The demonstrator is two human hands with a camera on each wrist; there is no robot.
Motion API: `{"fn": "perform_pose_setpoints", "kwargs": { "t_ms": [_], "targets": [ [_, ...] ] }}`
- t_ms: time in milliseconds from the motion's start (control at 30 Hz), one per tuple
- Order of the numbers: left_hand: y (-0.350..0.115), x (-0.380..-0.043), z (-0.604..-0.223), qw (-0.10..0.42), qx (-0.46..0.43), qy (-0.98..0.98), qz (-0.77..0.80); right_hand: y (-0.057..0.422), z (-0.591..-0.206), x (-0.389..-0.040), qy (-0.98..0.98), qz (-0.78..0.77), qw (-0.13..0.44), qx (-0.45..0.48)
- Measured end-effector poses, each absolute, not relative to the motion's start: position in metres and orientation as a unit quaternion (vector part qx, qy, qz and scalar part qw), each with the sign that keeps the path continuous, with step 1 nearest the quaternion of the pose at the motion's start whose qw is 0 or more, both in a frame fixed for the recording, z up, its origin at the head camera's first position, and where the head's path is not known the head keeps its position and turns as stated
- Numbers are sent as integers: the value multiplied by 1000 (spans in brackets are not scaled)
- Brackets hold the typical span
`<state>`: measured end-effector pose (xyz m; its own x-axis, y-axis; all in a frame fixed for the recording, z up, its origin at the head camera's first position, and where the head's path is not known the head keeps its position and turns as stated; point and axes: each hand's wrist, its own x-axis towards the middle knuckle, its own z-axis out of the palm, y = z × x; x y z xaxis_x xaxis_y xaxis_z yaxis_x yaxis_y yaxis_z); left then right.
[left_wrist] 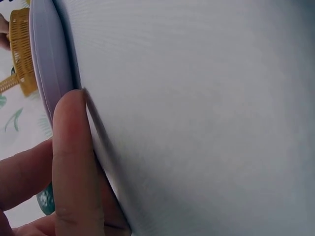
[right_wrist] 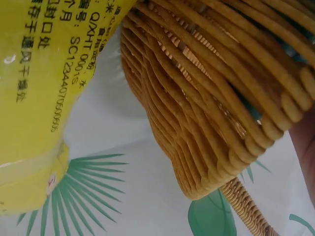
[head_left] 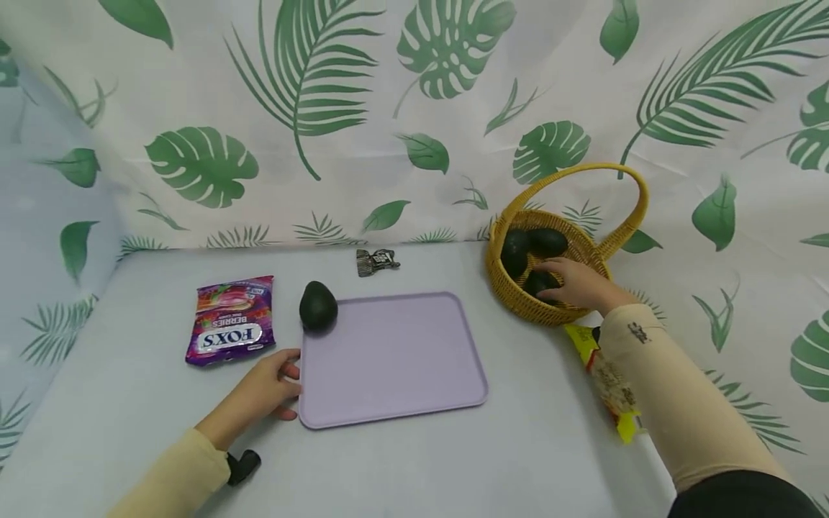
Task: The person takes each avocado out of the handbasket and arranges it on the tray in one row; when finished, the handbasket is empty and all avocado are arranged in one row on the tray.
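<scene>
A lilac rectangular tray (head_left: 395,360) lies on the table, and an avocado (head_left: 318,307) rests at its far left corner. My left hand (head_left: 268,388) is at the tray's left edge; in the left wrist view a straight finger (left_wrist: 74,157) meets the tray rim (left_wrist: 49,54). On the right, my right hand (head_left: 573,282) reaches into a yellow wicker basket (head_left: 518,298). Its thumb and fingers are around an avocado (head_left: 539,283) there. Beside that one lie two more avocados, one dark (head_left: 514,253) and another (head_left: 547,241) behind. The right wrist view mostly shows the basket's side (right_wrist: 197,98).
A purple Fox's candy bag (head_left: 233,320) lies left of the tray. Behind the tray is a small dark metallic object (head_left: 377,262). A yellow snack packet (head_left: 609,381) lies below the basket, partly under the right forearm. The basket's tall handle (head_left: 583,169) arches up. A leaf-patterned cloth hangs behind.
</scene>
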<state>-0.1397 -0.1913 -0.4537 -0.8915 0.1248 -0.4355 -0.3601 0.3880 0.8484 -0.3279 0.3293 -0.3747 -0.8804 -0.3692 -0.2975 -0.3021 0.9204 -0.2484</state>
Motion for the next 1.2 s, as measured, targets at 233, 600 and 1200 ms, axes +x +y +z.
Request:
{"fn": "perform_pose_setpoints", "kwargs": {
  "t_ms": [233, 600, 1200],
  "targets": [
    [-191, -139, -458, 200, -95, 802, 554, 331, -379, -333, 954, -118, 202, -187],
    [-184, -138, -466, 191, -104, 804, 553, 346, -399, -320, 953, -128, 200, -189],
    [-184, -131, -459, 202, -121, 810, 537, 333, -384, -323, 969, -122, 148, -155]
  ]
}}
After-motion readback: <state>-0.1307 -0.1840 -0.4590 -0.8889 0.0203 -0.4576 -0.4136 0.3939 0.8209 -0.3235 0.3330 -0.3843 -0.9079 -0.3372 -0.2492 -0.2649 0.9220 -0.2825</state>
